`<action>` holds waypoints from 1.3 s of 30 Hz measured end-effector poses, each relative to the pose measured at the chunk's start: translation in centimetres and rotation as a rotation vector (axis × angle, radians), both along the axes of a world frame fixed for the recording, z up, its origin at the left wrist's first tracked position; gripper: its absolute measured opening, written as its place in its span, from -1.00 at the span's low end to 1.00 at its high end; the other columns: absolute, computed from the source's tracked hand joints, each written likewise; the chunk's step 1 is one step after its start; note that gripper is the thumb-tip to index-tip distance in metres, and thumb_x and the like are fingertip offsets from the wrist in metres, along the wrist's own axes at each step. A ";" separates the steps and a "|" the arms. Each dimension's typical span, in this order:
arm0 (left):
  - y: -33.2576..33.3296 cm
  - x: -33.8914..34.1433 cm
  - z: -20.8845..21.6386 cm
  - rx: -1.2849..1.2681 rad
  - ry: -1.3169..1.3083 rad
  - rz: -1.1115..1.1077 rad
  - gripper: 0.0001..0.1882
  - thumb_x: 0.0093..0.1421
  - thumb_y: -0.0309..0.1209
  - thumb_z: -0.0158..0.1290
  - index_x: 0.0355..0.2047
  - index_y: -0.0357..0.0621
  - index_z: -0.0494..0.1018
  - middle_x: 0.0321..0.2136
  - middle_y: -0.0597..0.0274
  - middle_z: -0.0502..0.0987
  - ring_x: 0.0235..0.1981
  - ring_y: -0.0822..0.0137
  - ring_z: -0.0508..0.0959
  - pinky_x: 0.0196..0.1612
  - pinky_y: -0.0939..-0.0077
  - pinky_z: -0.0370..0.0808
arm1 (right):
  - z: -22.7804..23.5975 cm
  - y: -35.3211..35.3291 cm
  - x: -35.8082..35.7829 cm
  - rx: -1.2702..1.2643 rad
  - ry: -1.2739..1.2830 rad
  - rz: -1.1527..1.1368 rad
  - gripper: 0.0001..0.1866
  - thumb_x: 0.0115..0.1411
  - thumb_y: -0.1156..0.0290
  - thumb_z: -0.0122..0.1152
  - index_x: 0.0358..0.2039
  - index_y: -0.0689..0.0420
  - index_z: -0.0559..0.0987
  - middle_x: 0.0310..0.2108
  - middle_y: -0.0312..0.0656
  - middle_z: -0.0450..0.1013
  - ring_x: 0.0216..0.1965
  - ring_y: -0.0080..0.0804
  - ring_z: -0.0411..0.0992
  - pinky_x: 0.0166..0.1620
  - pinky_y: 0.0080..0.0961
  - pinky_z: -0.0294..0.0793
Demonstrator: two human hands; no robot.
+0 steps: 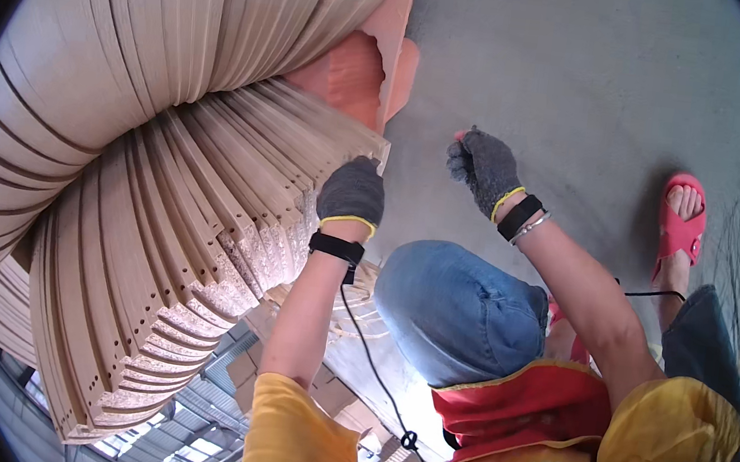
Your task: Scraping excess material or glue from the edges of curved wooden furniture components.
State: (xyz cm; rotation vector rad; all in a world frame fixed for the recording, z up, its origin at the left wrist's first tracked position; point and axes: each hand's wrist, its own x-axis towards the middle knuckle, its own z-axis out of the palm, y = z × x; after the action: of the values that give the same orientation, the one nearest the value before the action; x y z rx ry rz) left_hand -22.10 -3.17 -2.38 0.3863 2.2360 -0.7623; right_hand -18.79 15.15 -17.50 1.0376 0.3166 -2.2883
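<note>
My left hand (351, 194), in a dark grey knit glove with a yellow cuff, is closed at the outer corner of a wood-grain board (314, 122) in a large stack. Its fingertips are partly hidden against the board's end. Small drilled holes and pale, rough edges show along the ends of the stacked boards (178, 236). My right hand (486, 169), gloved alike, hangs over the grey floor apart from the stack. Its fingers are curled in, with one reddish fingertip bare; whatever they may hold is hidden.
An orange frame-like part (351, 74) stands behind the boards. More wood-grain boards (139, 13) rise at the upper left. The grey floor (588, 82) stretches to the right, near my foot in a red sandal (684, 217). A black cable (377, 369) trails from my left wrist.
</note>
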 end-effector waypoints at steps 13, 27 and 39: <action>-2.2 1.7 -1.9 0.237 0.182 0.382 -0.72 0.16 -0.26 0.01 -0.42 -0.25 0.55 -0.40 -0.18 0.60 -0.31 -0.17 0.60 -0.17 0.01 0.52 | -0.9 -1.5 2.2 -0.033 -0.068 0.046 -0.73 0.39 0.27 -0.02 -0.28 0.19 0.55 -0.48 -0.18 0.50 -0.51 -0.38 0.46 -0.46 -0.43 0.46; 1.6 13.4 0.3 0.351 0.474 0.887 -0.70 0.27 -0.24 0.00 -0.06 -0.07 0.47 -0.42 -0.14 0.61 -0.34 -0.20 0.62 -0.28 -0.09 0.50 | 0.0 -6.3 2.5 -0.120 0.374 0.460 -0.48 0.36 -0.10 0.06 -0.29 0.18 0.59 -0.52 -0.20 0.52 -0.58 -0.45 0.47 -0.50 -0.49 0.47; 2.9 22.7 -3.9 0.324 0.429 1.317 -0.59 0.30 -0.14 0.04 0.06 -0.06 0.46 -0.32 -0.14 0.62 -0.27 -0.18 0.61 -0.23 -0.07 0.50 | 2.0 -8.4 -1.2 0.174 0.644 0.595 -0.59 0.33 0.09 0.18 -0.40 0.23 0.62 -0.67 -0.27 0.44 -0.66 -0.52 0.38 -0.55 -0.53 0.35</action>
State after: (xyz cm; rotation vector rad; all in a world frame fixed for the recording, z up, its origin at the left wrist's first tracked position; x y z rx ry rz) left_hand 0.63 -0.26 -6.26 -1.1243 2.3416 0.2591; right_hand -19.99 6.77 -15.52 0.1860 0.9547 -1.9859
